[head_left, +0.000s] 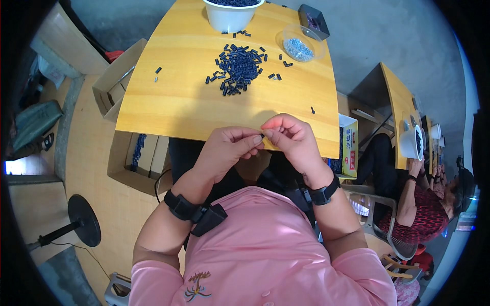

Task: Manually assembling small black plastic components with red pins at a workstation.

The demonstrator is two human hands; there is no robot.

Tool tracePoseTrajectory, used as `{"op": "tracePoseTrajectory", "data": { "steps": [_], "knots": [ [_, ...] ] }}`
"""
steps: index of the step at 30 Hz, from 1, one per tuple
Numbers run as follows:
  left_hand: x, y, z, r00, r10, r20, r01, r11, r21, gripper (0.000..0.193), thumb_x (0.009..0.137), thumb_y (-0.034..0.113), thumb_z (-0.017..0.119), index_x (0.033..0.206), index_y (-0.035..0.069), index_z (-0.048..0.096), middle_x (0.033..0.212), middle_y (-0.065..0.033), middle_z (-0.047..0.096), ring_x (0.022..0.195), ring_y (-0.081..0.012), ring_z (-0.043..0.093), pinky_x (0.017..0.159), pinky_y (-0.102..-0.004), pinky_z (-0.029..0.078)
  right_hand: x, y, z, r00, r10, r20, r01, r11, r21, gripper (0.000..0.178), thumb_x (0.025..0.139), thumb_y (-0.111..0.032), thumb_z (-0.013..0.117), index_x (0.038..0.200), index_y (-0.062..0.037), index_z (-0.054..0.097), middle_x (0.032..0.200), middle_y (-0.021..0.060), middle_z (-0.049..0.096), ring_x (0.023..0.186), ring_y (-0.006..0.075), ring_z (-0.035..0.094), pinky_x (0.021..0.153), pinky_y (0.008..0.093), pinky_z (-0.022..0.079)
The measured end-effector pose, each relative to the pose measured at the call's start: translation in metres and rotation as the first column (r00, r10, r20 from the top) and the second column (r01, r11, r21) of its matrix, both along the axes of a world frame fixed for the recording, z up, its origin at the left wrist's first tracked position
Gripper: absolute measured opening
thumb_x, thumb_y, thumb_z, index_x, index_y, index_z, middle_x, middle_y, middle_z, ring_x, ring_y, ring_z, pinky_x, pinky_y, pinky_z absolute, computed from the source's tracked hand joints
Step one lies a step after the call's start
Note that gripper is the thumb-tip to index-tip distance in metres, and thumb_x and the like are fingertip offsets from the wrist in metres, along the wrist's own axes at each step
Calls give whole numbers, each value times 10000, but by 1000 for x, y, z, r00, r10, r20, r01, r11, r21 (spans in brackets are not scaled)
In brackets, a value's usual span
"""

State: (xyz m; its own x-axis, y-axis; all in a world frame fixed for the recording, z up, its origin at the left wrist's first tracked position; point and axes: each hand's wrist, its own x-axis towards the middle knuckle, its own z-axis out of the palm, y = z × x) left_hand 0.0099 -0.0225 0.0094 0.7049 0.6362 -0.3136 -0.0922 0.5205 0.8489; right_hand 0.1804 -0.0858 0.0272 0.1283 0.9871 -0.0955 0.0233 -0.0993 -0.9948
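Close to the table's near edge, my two hands meet fingertip to fingertip. My left hand (229, 149) is closed, pinching a small black plastic piece (262, 135) between thumb and fingers. The thumb and forefinger of my right hand (295, 140) are pinched at the same piece's end; whatever may be between them is too small to make out. Beyond my hands lies a heap of small black plastic pieces (239, 66), with several strays around it. A clear round bowl (317, 51) at the right holds small silvery metal parts (297, 49).
A white tub (229, 21) of black pieces stands at the table's far edge. A dark tray (312, 21) sits far right. Cardboard boxes (120, 163) flank the table on the left; a yellow-sided box (350, 153) is at the right. Another person (421, 214) sits farther right.
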Motion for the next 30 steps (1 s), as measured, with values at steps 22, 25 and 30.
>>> {"op": "tracePoseTrajectory", "data": {
  "steps": [22,25,30],
  "knots": [
    [-3,-2,-9,999,54,-4,-53,993,104,236,851,139,662,1052,17,649,846,-22,655,745,-77,580,671,-202,440,-11,-1,-1,983,-99,-155,86,993,-85,71,869,-67,625,930,-49,657,791,-32,640,659,6,531,545,147,387],
    [-3,-3,-10,996,76,49,-79,995,59,245,852,130,659,1072,22,643,850,-15,648,729,-66,560,655,-195,428,-17,1,0,982,-92,-166,83,995,-61,71,869,-53,621,928,-29,653,795,-20,639,674,14,538,576,153,409],
    [-1,-5,-5,991,112,79,-119,988,95,243,859,119,648,1078,13,636,865,-12,644,729,-61,560,659,-195,437,-18,2,-1,978,-119,-172,110,992,-61,77,868,-32,617,932,-2,648,810,0,642,705,29,555,631,161,438]
  ]
}}
